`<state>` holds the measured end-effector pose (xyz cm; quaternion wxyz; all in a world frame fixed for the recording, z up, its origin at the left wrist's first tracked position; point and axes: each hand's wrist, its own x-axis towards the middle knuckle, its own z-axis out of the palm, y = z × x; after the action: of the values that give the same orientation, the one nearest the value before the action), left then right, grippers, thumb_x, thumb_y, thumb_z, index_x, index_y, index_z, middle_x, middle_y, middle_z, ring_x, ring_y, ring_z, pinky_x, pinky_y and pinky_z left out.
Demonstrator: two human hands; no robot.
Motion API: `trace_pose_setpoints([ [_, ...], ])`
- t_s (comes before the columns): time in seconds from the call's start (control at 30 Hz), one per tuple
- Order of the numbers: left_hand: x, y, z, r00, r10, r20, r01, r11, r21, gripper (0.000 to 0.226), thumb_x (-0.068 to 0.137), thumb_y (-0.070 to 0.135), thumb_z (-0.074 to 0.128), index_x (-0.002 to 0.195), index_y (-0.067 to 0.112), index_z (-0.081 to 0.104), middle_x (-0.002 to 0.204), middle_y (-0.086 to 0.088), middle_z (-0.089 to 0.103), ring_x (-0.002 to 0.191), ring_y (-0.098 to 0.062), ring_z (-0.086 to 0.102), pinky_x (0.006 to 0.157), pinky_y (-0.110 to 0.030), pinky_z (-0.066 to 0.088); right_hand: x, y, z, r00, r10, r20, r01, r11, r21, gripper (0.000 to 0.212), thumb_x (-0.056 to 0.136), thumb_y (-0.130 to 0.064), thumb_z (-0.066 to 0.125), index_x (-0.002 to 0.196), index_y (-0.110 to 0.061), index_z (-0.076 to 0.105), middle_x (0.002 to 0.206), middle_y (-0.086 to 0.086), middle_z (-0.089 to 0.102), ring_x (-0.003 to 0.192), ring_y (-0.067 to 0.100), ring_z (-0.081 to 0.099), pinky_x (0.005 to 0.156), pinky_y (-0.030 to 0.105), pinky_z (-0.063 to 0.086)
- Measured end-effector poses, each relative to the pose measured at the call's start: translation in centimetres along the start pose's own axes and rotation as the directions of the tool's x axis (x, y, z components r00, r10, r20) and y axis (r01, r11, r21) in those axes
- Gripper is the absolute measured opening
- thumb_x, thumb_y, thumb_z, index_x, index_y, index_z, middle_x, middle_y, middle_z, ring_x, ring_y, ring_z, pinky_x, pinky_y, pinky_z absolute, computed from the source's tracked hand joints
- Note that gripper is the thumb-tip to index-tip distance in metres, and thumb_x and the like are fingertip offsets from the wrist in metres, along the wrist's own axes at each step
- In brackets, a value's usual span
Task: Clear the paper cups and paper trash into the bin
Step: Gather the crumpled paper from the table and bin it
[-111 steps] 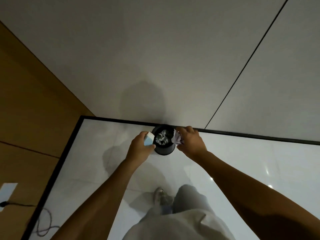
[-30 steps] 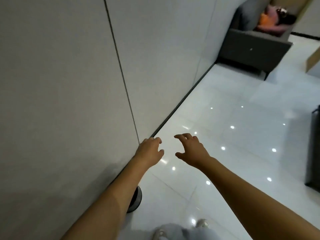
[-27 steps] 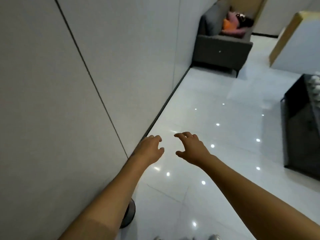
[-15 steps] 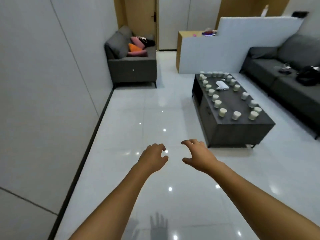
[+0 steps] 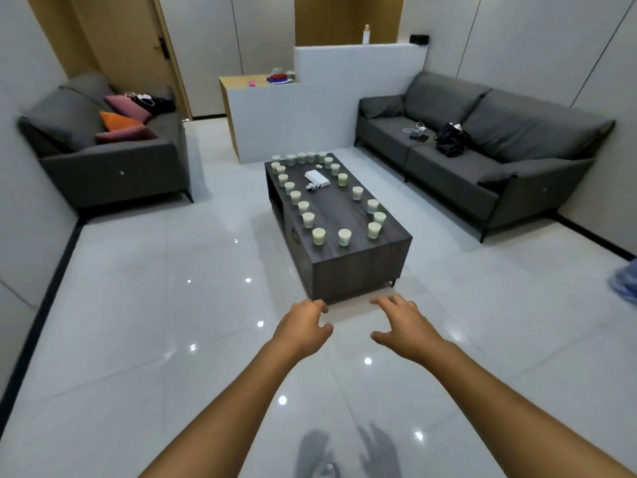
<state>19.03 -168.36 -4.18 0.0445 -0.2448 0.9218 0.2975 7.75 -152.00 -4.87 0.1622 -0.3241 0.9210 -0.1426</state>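
Several pale paper cups stand in a ring along the edges of a dark wooden coffee table in the middle of the room. White paper trash lies near the table's far end, inside the ring. My left hand and my right hand are stretched out in front of me over the floor, short of the table's near end. Both are empty with fingers spread and curled. The bin is out of view.
A grey sofa with cushions stands at the left wall, and a longer grey sofa at the right. A white partition and a wooden door are behind the table. Glossy white floor lies between me and the table.
I dropped a cup and crumpled paper at the black bin by the wall, then turned away. The view swung round to the room and the table now lies straight ahead. Both hands are empty.
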Motion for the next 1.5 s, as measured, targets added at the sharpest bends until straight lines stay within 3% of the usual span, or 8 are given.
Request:
trace_pose_setpoints([
  [0.2, 14.7, 5.8, 1.8, 0.999, 0.043, 0.029, -0.043, 0.999, 0.001, 0.04, 0.091, 0.03, 0.057, 0.129, 0.019, 0.052, 0.128, -0.003, 0.054, 0.114, -0.022, 0.054, 0.098, -0.036, 0.048, 10.8, 7.4, -6.7, 0.996, 0.032, -0.078, -0.032, 0.999, 0.009, 0.062, 0.089, -0.031, 0.065, 0.143, -0.029, 0.035, 0.146, -0.001, 0.037, 0.131, 0.022, 0.038, 0.103, 0.035, 0.043],
  [0.4, 28.7, 13.7, 2.0, 0.994, 0.095, 0.058, -0.096, 0.995, 0.017, 0.042, 0.091, 0.033, 0.059, 0.13, 0.02, 0.052, 0.129, -0.003, 0.053, 0.115, -0.021, 0.054, 0.097, -0.036, 0.048, 21.2, 14.2, -12.5, 0.993, 0.09, -0.071, -0.088, 0.996, 0.023, 0.062, 0.089, -0.03, 0.066, 0.143, -0.031, 0.034, 0.146, -0.001, 0.037, 0.131, 0.021, 0.037, 0.103, 0.035, 0.043],
  [0.67, 43.8, 22.4, 3.4, 0.994, 0.101, 0.038, -0.103, 0.994, 0.046, 0.038, 0.091, 0.034, 0.056, 0.125, 0.019, 0.053, 0.128, -0.003, 0.053, 0.118, -0.024, 0.05, 0.098, -0.039, 0.045, 33.8, 24.8, -19.0, 0.997, 0.061, -0.037, -0.06, 0.998, 0.031, 0.063, 0.088, -0.034, 0.065, 0.143, -0.03, 0.034, 0.146, -0.001, 0.036, 0.131, 0.022, 0.037, 0.102, 0.037, 0.044],
  [0.8, 52.0, 26.6, 4.9, 0.999, 0.049, -0.001, -0.049, 0.998, 0.044, 0.03, 0.089, 0.032, 0.054, 0.114, 0.017, 0.057, 0.115, -0.004, 0.057, 0.106, -0.025, 0.055, 0.088, -0.039, 0.049, 41.2, 31.0, -22.8, 1.0, 0.014, -0.023, -0.014, 1.0, 0.004, 0.062, 0.089, -0.033, 0.065, 0.143, -0.03, 0.034, 0.148, -0.002, 0.035, 0.132, 0.022, 0.037, 0.103, 0.036, 0.044],
  [1.07, 66.0, 35.2, 6.0, 0.993, -0.076, -0.087, 0.071, 0.996, -0.058, 0.027, 0.092, 0.032, 0.053, 0.114, 0.015, 0.056, 0.114, -0.001, 0.055, 0.098, -0.022, 0.056, 0.083, -0.04, 0.051, 56.2, 40.5, -30.8, 0.994, -0.095, 0.049, 0.098, 0.993, -0.064, 0.063, 0.089, -0.034, 0.065, 0.143, -0.031, 0.033, 0.151, -0.002, 0.032, 0.133, 0.022, 0.038, 0.105, 0.035, 0.043],
  [1.37, 83.8, 35.4, 4.7, 0.953, -0.269, -0.138, 0.251, 0.959, -0.133, 0.032, 0.09, 0.034, 0.056, 0.118, 0.019, 0.055, 0.119, -0.003, 0.055, 0.108, -0.022, 0.053, 0.09, -0.039, 0.048, 76.2, 42.6, -34.3, 0.952, -0.269, 0.146, 0.28, 0.958, -0.061, 0.063, 0.09, -0.034, 0.064, 0.144, -0.031, 0.032, 0.152, -0.002, 0.032, 0.135, 0.022, 0.036, 0.106, 0.035, 0.041],
  [1.5, 92.0, 35.3, 2.8, 0.934, -0.327, -0.141, 0.305, 0.939, -0.157, 0.03, 0.091, 0.032, 0.055, 0.117, 0.017, 0.056, 0.12, 0.0, 0.054, 0.108, -0.02, 0.054, 0.086, -0.034, 0.047, 85.4, 42.9, -36.5, 0.931, -0.306, 0.198, 0.324, 0.944, -0.066, 0.063, 0.091, -0.032, 0.063, 0.145, -0.03, 0.031, 0.152, 0.0, 0.031, 0.135, 0.023, 0.036, 0.106, 0.035, 0.04],
])
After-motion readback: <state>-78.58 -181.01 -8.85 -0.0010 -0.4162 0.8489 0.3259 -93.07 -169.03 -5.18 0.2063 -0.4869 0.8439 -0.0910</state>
